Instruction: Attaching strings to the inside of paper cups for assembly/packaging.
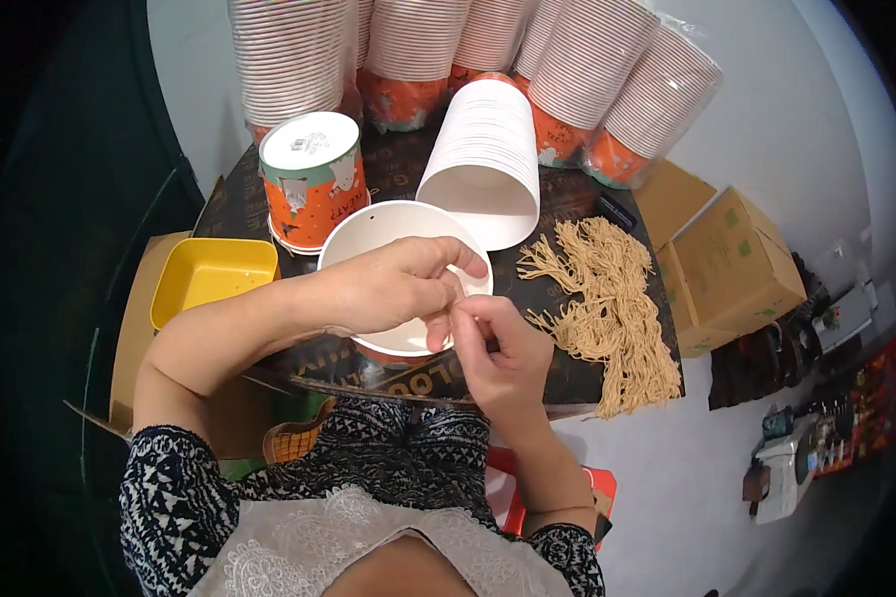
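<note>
A white-lined paper bucket [353, 244] stands mouth up at the front of the dark table, a small hole showing near its far left rim. My left hand [408, 284] reaches over its mouth, fingers curled and closed together. At the bucket's right rim, my right hand [508, 363] pinches with thumb and forefinger against the left fingertips. Whatever the fingers hold is too small or hidden to name. Just right of my right hand lies a loose bundle of tan cords [607, 308], with frayed ends.
Behind the bucket lies a nested stack of white buckets [478, 129]. An orange printed bucket [314, 194] sits upside down at left, near a yellow plastic bin [209, 261]. Tall wrapped bucket stacks [294, 60] line the back. Cardboard boxes [737, 259] stand at right.
</note>
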Demonstrator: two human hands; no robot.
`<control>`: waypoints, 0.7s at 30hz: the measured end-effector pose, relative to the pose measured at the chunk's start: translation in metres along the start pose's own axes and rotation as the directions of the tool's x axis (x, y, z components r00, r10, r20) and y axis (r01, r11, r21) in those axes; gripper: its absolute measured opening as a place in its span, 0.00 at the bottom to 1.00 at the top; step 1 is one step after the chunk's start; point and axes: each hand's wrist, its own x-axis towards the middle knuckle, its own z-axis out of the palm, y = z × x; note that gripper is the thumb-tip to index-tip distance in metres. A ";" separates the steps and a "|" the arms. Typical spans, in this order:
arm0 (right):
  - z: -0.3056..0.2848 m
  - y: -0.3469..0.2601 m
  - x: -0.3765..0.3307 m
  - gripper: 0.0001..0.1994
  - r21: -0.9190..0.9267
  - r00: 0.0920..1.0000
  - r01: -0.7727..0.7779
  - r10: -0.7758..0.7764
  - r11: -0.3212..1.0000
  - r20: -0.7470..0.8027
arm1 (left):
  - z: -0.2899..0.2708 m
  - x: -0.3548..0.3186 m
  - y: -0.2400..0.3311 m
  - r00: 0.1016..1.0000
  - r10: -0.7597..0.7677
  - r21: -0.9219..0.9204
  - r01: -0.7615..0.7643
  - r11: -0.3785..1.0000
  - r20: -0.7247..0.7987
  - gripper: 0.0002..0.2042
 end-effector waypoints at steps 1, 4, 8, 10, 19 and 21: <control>0.000 0.001 -0.001 0.03 0.034 0.999 -0.036 0.037 0.999 -0.039 | 0.001 -0.001 0.002 0.999 -0.038 -0.024 0.038 0.999 -0.003 0.20; 0.003 0.003 -0.003 0.02 0.199 0.979 -0.191 0.201 0.961 -0.029 | -0.001 -0.002 -0.001 0.997 -0.080 -0.081 0.078 0.994 -0.013 0.17; -0.006 0.006 -0.002 0.05 0.112 0.987 -0.162 0.163 0.980 0.004 | -0.001 -0.002 -0.008 0.999 -0.029 -0.097 0.025 0.995 -0.041 0.12; -0.013 0.000 0.001 0.09 0.259 0.958 -0.278 0.288 0.925 0.000 | -0.003 -0.002 -0.007 0.998 -0.055 -0.063 0.053 0.997 -0.022 0.07; -0.033 -0.028 0.037 0.08 0.372 0.950 -0.312 0.286 0.874 0.124 | 0.004 0.001 0.000 0.997 -0.074 0.020 0.074 0.997 -0.011 0.01; -0.031 -0.030 0.046 0.08 0.425 0.942 -0.306 0.206 0.852 0.266 | 0.002 0.002 -0.005 0.999 -0.053 0.043 0.053 0.998 0.002 0.01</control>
